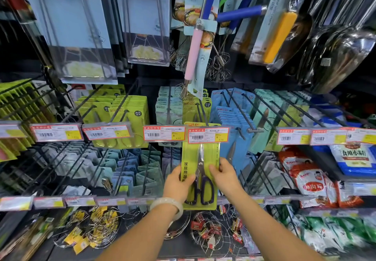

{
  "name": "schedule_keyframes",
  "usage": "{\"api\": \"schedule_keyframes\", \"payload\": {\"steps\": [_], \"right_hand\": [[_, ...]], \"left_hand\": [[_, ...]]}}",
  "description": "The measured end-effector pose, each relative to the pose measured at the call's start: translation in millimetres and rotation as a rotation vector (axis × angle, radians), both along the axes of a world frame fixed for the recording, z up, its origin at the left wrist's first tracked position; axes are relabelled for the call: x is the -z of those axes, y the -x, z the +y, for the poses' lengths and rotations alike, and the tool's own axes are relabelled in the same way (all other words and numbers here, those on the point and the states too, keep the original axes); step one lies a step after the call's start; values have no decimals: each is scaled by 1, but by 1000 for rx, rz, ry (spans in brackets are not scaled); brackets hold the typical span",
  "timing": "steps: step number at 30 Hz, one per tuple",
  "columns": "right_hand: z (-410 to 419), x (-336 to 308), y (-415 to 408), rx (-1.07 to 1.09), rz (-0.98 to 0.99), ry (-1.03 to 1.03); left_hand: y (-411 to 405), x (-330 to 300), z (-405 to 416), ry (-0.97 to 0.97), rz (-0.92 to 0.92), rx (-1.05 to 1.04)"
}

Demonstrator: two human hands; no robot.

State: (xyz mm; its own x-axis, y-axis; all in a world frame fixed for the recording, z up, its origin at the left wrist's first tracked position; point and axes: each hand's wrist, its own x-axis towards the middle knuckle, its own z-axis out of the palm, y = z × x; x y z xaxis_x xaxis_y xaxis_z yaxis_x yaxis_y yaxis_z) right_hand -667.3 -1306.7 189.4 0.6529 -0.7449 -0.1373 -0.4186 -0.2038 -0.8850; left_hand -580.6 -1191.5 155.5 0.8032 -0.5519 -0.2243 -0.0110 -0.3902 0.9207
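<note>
A green carded scissors pack (188,155) is held with both hands in front of the store peg display, just below the middle row of price labels. The left hand (177,183), with a pale bangle (168,204) on its wrist, pinches the left long edge: its thumb (189,179) is laid on the front and its fingers are hidden behind the card. The right hand (226,177) pinches the right long edge, thumb (213,169) on the front and fingers curled round the rim.

The long axis of the pack runs up and down in the view, with the blades pointing up and away from the wrists and the dark handle loops down by the palms. The top of the card is covered by one price label (208,135), so it cannot be told whether its hang hole is on the peg hook (201,114) or off it. The hook is seen straight above the hands, in line with the long axis.

Neither hand is nearer; the grips are level at mid-card. Blue carded packs (230,118) hang just beside it on the right. The next move is judged to run along that axis.
</note>
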Motion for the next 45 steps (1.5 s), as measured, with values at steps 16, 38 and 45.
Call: {"api": "schedule_keyframes", "payload": {"steps": [16, 38, 45], "right_hand": [[103, 12, -97, -636, 530, 433], [668, -60, -326, -1612, 106, 947], [796, -47, -360, -1807, 28, 1019]], "left_hand": [[-58, -18, 118, -802, -452, 92], [-157, -76, 677, -1208, -163, -662], [-164, -69, 791, -1175, 19, -852]]}}
